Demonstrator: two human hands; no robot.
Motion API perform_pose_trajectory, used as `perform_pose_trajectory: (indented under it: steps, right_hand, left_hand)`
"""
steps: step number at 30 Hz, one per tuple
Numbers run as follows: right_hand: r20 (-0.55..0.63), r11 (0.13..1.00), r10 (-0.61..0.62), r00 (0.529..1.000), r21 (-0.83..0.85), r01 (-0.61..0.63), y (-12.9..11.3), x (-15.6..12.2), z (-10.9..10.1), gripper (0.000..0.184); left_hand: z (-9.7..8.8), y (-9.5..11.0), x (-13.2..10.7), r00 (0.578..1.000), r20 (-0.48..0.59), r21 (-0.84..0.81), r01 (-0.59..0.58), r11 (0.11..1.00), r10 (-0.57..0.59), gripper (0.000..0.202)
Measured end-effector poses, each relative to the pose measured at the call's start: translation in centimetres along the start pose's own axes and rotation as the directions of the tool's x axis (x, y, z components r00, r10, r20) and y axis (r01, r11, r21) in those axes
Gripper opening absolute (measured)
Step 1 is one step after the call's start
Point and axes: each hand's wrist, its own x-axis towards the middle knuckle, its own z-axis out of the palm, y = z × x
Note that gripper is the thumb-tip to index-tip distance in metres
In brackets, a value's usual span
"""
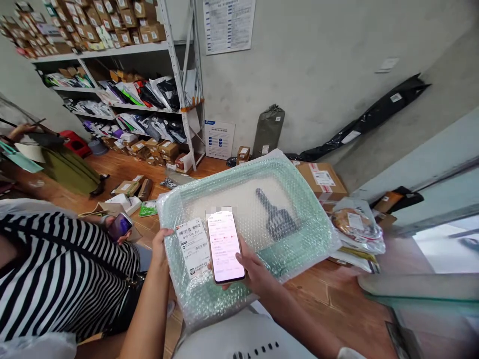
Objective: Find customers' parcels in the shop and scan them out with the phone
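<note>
Metal shelving (pixel 174 59) stands beyond the bubble-wrapped green tray (pixel 230 193), off to its left. A cardboard box (pixel 321 180) sits beyond the tray's far right corner. A dark scoop (pixel 280 222) shows through the wrap, right of the tray's middle. The left hand (pixel 160 247) is clamped on the tray's left edge; the right hand (pixel 252 267), above its near part, closes around a lit phone (pixel 226 249). A white label (pixel 191 247) lies on the tray's left part.

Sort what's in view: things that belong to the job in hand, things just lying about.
In hand:
- phone, in right hand
- bubble-wrapped tray, in left hand
- label
- scoop under the wrap

Lying about:
- cardboard box
- long black parcel
- green packet
</note>
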Motion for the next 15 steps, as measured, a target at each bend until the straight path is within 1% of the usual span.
perform_pose_trajectory:
  steps: [4, 6, 9, 11, 13, 15]
  right_hand:
    - [0.09, 0.99, 0.059, 0.994, 0.124, -0.07, 0.2, -0.2, -0.3, 0.071]
    - [0.082, 0.981, 0.055, 0.995, 0.182, -0.07, 0.1, -0.1, -0.2, 0.072]
    - [-0.007, 0.973, 0.051, 0.999, 0.226, -0.048, -0.7, 0.5, -0.1, 0.065]
    - [-0.1, 0.972, 0.095, 0.99, 0.224, -0.071, -1.6, 1.2, -0.4, 0.059]
    - [-0.209, 0.968, 0.187, 0.96, 0.207, -0.143, -2.5, 2.0, -0.8, 0.052]
    - [-0.286, 0.945, 0.311, 0.906, 0.195, -0.263, -3.1, 2.7, -1.2, 0.044]
  left_hand:
    - [0.3, 0.0, 0.0, 0.999, 0.032, 0.039, 0.013, 0.999, -0.015, 0.036]
    - [0.3, -0.1, 0.2, 0.999, 0.028, 0.053, 0.031, 0.998, -0.032, 0.034]
    - [0.3, -0.1, 0.5, 0.998, 0.011, 0.067, 0.06, 0.996, -0.061, 0.033]
    - [0.4, -0.1, 0.7, 0.998, -0.001, 0.066, 0.055, 0.996, -0.055, 0.033]
    - [0.4, 0.0, 0.9, 0.999, -0.005, 0.068, 0.05, 0.996, -0.05, 0.033]
    - [0.4, 0.1, 1.2, 0.998, 0.001, 0.072, 0.062, 0.995, -0.062, 0.033]
